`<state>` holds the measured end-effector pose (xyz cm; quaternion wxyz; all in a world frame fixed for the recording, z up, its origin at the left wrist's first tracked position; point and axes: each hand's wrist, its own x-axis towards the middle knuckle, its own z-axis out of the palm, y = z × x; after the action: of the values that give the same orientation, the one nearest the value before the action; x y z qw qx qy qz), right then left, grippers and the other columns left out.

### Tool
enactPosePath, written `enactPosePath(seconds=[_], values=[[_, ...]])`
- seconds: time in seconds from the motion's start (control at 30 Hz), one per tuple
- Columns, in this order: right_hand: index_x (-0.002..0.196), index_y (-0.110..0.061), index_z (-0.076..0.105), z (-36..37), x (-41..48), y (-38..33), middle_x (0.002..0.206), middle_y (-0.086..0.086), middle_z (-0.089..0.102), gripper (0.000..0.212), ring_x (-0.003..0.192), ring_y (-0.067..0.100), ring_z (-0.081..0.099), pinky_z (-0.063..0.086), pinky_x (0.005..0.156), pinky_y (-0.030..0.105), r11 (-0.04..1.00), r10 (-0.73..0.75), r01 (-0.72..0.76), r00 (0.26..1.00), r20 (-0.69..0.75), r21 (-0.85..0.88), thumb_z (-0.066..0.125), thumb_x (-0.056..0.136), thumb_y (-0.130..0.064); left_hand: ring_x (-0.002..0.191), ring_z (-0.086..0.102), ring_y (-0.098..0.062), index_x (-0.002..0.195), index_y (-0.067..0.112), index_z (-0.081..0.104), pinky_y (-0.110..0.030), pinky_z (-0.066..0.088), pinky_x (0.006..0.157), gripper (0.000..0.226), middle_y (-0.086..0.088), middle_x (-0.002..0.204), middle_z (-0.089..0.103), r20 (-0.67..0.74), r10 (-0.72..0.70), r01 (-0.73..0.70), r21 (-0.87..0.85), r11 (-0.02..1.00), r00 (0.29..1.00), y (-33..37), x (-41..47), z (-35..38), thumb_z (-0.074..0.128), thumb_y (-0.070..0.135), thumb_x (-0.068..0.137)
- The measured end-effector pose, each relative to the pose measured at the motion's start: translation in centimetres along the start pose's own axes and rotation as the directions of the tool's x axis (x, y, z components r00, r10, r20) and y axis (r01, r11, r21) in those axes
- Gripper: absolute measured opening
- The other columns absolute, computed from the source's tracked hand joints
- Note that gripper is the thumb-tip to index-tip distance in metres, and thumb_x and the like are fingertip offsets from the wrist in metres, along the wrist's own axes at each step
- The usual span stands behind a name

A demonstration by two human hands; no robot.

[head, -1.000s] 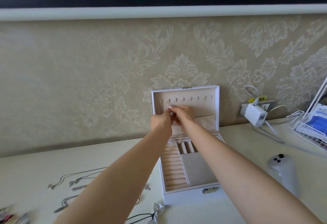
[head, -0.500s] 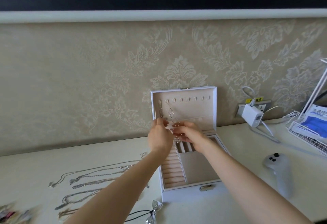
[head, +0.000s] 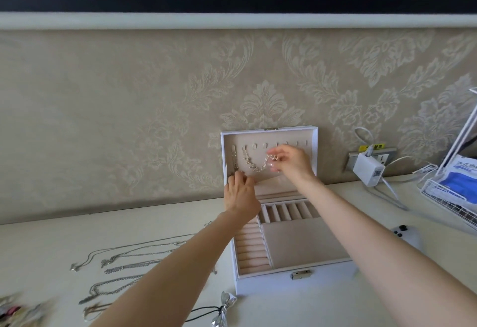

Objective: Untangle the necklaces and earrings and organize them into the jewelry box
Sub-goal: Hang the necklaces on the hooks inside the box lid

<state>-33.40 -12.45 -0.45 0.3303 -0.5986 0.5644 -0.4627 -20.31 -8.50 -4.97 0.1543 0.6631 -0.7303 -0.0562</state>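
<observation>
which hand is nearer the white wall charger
Right. The right hand, pinching a necklace, is up inside the open lid, left of the charger; the left hand is lower and farther left, at the lid's bottom-left corner.

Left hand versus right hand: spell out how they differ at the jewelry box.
The right hand is high in the jewelry box lid, pinching the free end of a chunky necklace. The left hand sits lower, fingertips at the lid's lower part, grip unclear. Both work inside that lid.

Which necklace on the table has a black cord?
The silver bow-pendant necklace, lying by the front of the jewelry box; the others are metal chains.
</observation>
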Motion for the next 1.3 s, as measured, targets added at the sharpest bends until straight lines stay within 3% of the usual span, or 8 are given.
enactPosePath(seconds=[0.17,0.33,0.47,0.63,0.9,1.07,1.23,1.3], values=[[0.088,-0.012,0.075,1.0,1.1,0.2,0.097,0.001,0.071,0.031,0.092,0.015,0.063,0.049,0.087,0.028,0.885,-0.203,0.22,0.976,0.086,-0.411,0.056,0.079,0.01,0.116,0.034,-0.028,0.125,0.013,0.045,-0.03,0.03,0.099,0.047,-0.009,0.126,0.035,-0.013,0.008,-0.009,-0.053,0.999,1.0,-0.3,0.2,-0.1,0.046,0.004,0.079],[0.096,-0.021,0.073,1.3,-1.0,1.5,0.104,-0.004,0.071,0.037,0.103,0.023,0.058,0.044,0.091,0.037,0.713,-0.218,0.273,0.962,0.165,-0.646,0.048,0.082,0.001,0.112,0.043,-0.026,0.12,0.009,0.054,-0.031,0.039,0.09,0.043,-0.01,0.118,0.048,-0.232,0.101,-0.151,-0.211,0.966,0.968,-1.9,-0.4,-0.3,0.047,-0.005,0.08],[0.091,-0.018,0.072,2.4,-3.1,2.1,0.097,0.0,0.07,0.03,0.094,0.019,0.061,0.047,0.086,0.032,0.828,-0.293,0.313,0.949,0.116,-0.465,0.05,0.085,0.001,0.089,0.053,-0.027,0.095,0.005,0.057,-0.032,0.038,0.069,0.028,-0.01,0.096,0.059,-0.505,-0.171,-0.011,-0.337,0.941,0.846,-5.9,-2.1,-0.6,0.046,-0.011,0.075],[0.089,-0.016,0.072,4.3,-5.3,2.0,0.099,0.0,0.069,0.027,0.091,0.011,0.061,0.047,0.086,0.023,0.893,-0.26,0.318,0.942,0.212,-0.319,0.053,0.086,0.002,0.111,0.052,-0.024,0.107,0.019,0.052,-0.032,0.035,0.088,0.019,-0.002,0.115,0.06,0.063,-0.456,0.458,-0.025,0.889,0.888,-12.0,-3.4,0.2,0.057,0.027,0.09],[0.084,-0.019,0.072,5.6,-6.1,2.7,0.092,-0.001,0.068,0.027,0.083,0.014,0.061,0.049,0.079,0.026,0.932,-0.224,0.269,0.954,0.198,-0.241,0.055,0.085,0.002,0.112,0.049,-0.018,0.107,0.025,0.056,-0.031,0.037,0.09,0.049,0.003,0.112,0.053,0.222,-0.344,0.359,-0.032,0.933,0.913,-12.6,-4.0,2.0,0.062,0.062,0.075],[0.08,-0.024,0.071,5.9,-6.7,3.0,0.09,-0.004,0.068,0.031,0.08,0.013,0.061,0.051,0.078,0.031,0.944,-0.198,0.243,0.958,0.209,-0.221,0.054,0.084,0.002,0.118,0.045,-0.021,0.105,0.022,0.063,-0.033,0.036,0.093,0.03,-0.002,0.118,0.054,0.23,-0.335,0.337,0.034,0.941,0.914,-11.0,-3.6,2.4,0.06,0.044,0.085],[0.077,-0.031,0.068,5.9,-7.2,2.1,0.084,-0.012,0.068,0.032,0.077,0.014,0.062,0.054,0.075,0.03,0.977,-0.127,0.164,0.96,0.251,-0.134,0.057,0.085,-0.001,0.076,0.058,-0.015,0.078,0.021,0.053,-0.026,0.037,0.064,0.019,0.005,0.076,0.064,0.037,-0.35,0.339,-0.365,0.867,0.936,-10.8,-3.5,0.8,0.062,0.037,0.086],[0.082,-0.023,0.07,6.2,-7.5,1.4,0.084,-0.005,0.069,0.024,0.076,0.015,0.062,0.054,0.066,0.022,0.99,-0.096,0.118,0.962,0.255,-0.072,0.059,0.086,-0.002,0.061,0.055,-0.01,0.074,0.017,0.053,-0.025,0.039,0.062,0.02,0.001,0.071,0.067,0.004,-0.314,0.242,-0.647,0.723,0.949,-10.2,-3.3,-0.3,0.067,0.026,0.084]])
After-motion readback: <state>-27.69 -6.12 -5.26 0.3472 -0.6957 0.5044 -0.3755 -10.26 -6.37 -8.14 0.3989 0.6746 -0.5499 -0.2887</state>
